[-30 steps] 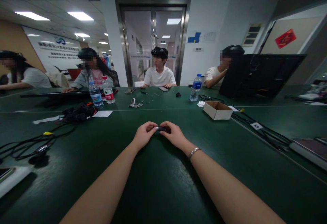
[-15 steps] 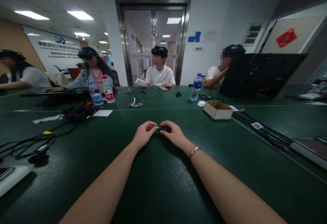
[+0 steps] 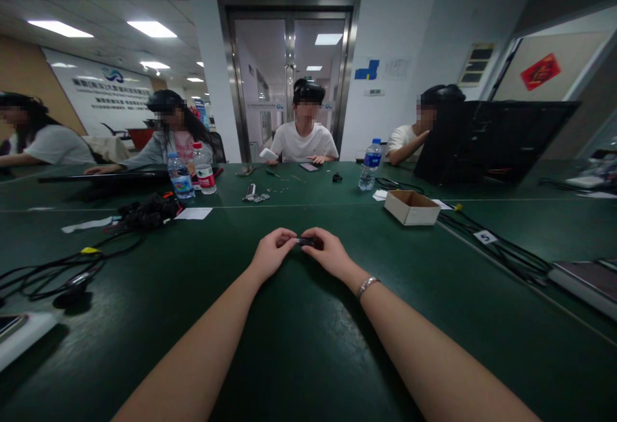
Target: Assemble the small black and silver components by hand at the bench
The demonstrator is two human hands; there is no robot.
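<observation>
A small dark, slim object [image 3: 305, 241] with a light tip at its left end spans the gap between my two hands, just over the green table [image 3: 299, 319]. My left hand [image 3: 274, 252] is closed, its thumb and fingers pinching the light left end. My right hand [image 3: 328, 252], below a silver bracelet on the wrist, is closed round the dark right end. My fingers cover much of the object, so I cannot tell its exact kind.
An open cardboard box [image 3: 412, 209] stands to the right, beside black cables [image 3: 496, 248]. Bottles [image 3: 180, 176] and a black bundle [image 3: 149, 211] are at the left. Small loose parts [image 3: 255, 196] lie ahead. Several people sit around the table; a large monitor [image 3: 491, 142] stands at right.
Across the table, the person in the middle has shifted right and turned the head forward, and the white item in their hand has tilted. My hands have not visibly moved.
</observation>
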